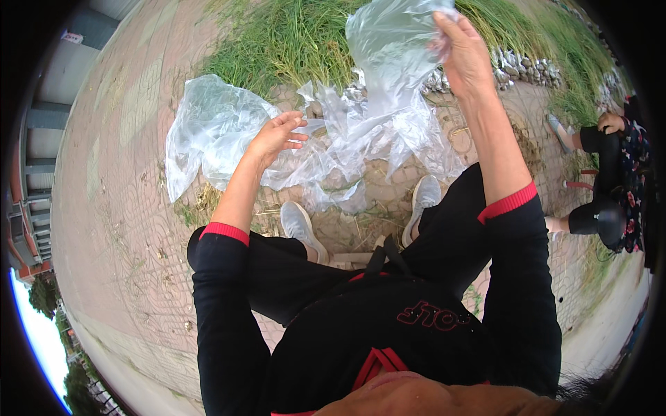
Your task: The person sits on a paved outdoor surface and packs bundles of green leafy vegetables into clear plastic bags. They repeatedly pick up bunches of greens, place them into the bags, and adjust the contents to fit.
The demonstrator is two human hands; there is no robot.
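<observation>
A large sheet of clear plastic film (229, 125) lies crumpled on the paving in front of my feet. My right hand (460, 44) grips a raised part of it between thumb and fingers at the top of the view. Over the film's left part is my left hand (281, 132), fingers spread and slightly bent, with nothing visible gripped in it; whether it touches the film cannot be told. Beyond the film lies a pile of long green grass-like stalks (291, 41). Bundles with silvery wrapping (525, 70) line the base of the stalks at the right.
Another person (619, 171) sits at the right edge, a hand on one knee, beside red stool legs (577, 184). My grey shoes (302, 226) flank loose straw on the patterned brick paving (125, 182). A building with shutters (44, 135) stands at the far left.
</observation>
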